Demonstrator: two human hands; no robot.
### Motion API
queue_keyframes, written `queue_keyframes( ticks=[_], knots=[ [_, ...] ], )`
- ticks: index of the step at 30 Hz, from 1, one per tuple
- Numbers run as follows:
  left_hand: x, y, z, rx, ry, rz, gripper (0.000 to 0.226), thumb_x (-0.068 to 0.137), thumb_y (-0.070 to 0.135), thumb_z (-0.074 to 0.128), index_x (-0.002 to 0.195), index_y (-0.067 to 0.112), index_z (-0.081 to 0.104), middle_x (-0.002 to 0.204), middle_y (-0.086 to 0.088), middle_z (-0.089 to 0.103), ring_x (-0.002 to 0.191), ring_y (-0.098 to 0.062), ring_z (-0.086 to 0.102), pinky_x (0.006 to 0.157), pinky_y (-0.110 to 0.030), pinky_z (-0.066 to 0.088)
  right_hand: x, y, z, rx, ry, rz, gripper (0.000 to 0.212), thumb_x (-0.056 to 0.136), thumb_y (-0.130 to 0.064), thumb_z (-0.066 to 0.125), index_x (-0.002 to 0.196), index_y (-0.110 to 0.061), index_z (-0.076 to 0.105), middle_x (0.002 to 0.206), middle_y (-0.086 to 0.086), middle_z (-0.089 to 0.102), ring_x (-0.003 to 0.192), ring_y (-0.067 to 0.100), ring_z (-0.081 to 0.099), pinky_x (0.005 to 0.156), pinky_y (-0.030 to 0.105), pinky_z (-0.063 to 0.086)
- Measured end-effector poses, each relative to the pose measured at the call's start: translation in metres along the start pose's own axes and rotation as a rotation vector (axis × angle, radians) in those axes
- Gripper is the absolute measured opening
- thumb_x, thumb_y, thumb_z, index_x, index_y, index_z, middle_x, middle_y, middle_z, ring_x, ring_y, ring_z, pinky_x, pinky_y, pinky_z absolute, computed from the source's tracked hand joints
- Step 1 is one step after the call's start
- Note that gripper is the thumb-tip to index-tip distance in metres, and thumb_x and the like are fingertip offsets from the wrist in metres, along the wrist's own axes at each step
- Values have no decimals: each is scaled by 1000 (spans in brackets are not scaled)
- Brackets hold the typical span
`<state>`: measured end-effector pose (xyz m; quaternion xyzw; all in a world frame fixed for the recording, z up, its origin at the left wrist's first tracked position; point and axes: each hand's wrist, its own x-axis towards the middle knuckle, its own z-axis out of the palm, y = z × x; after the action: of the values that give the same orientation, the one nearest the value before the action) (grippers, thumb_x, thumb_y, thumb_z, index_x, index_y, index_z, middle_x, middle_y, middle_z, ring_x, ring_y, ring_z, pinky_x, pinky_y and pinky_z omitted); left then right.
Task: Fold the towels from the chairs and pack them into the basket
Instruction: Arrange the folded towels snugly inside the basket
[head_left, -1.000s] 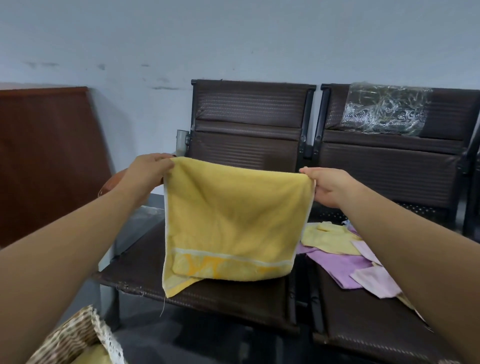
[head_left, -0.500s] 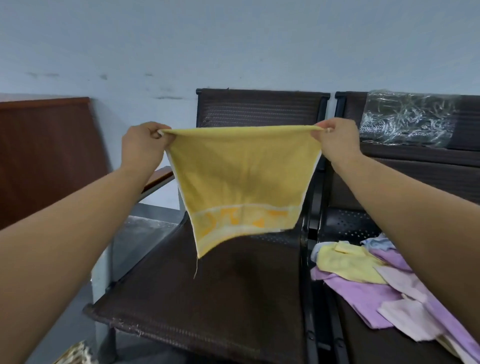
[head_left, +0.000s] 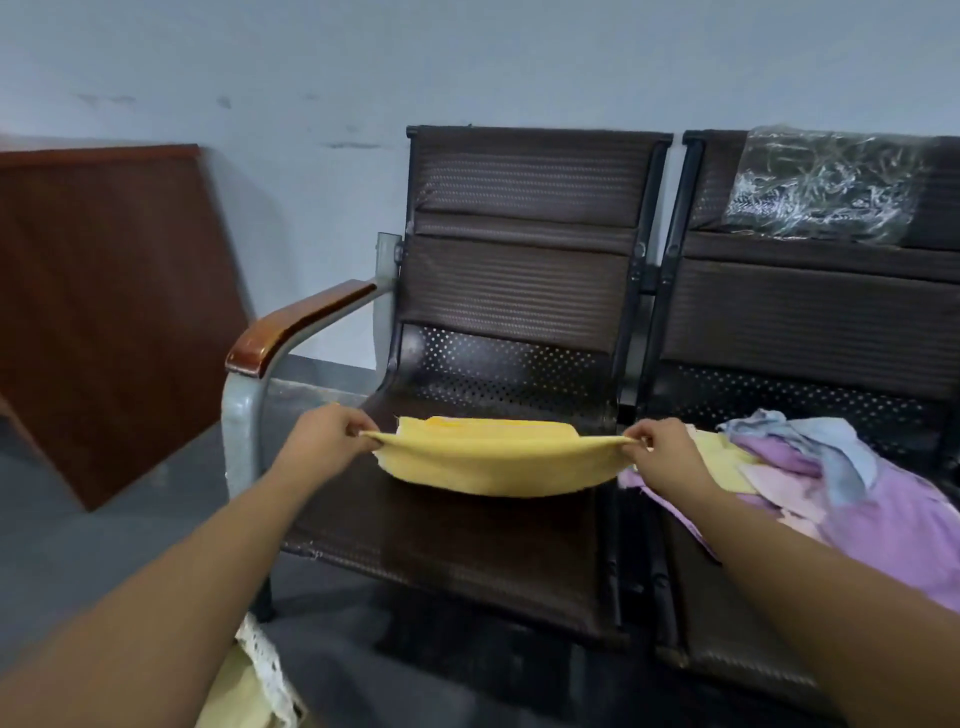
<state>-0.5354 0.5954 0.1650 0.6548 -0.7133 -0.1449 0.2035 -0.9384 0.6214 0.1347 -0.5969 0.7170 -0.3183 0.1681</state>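
Against a pale grey-blue wall (head_left: 467, 62), scuffed in places, a bench (head_left: 457, 561) of linked dark brown seats, perforated and with ribbed back pads, is set on a grey floor (head_left: 104, 519). A wood-capped armrest (head_left: 296, 325) is fitted at its left end, and a reddish-brown wooden panel (head_left: 104, 291) is seen further left. Crumpled clear plastic (head_left: 826, 182) is draped over the right backrest. A loose pile of towels (head_left: 857, 488), lilac, pink, yellow and blue, is heaped on the right seat. A lace-trimmed basket (head_left: 265, 670) is cut off at the lower edge.

Both forearms are extended forward. A yellow towel (head_left: 493, 462), doubled over, is held low over the left seat. Its left end is pinched by the left hand (head_left: 324, 441) and its right end by the right hand (head_left: 665, 452), fingers curled, with the near edge sagging between them. Contact with the seat cannot be told.
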Motion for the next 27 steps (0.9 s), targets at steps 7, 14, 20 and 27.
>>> queue_keyframes(
  ticks=[7,14,20,27],
  knots=[
    [-36,-24,8,-179,-228,-38,4,93,25,68,95,21,70,96,4,69,90,-14,61,81,-31,50,-26,2,-9,152,-248,92,28,87,0,66,66,-17,60,71,2,56,73,17,50,65,31,38],
    [-51,-32,1,-373,-561,-77,7,98,13,60,94,6,62,82,-4,63,72,-13,63,68,-25,52,-43,7,-16,306,-567,393,10,88,0,62,88,-10,67,88,12,62,82,27,58,63,31,49],
    [-40,-35,15,-294,-407,-97,11,96,20,64,93,11,67,81,-3,67,78,-17,67,70,-27,57,-37,11,-8,246,-403,295,4,91,-12,70,92,-9,69,91,8,65,86,22,61,68,32,51],
    [4,-12,46,-133,-14,-112,9,93,26,62,87,25,68,77,6,65,75,-11,61,61,-28,46,5,19,21,-85,-118,135,8,91,-23,71,92,-15,69,80,-4,59,77,13,55,57,22,36]
  ],
)
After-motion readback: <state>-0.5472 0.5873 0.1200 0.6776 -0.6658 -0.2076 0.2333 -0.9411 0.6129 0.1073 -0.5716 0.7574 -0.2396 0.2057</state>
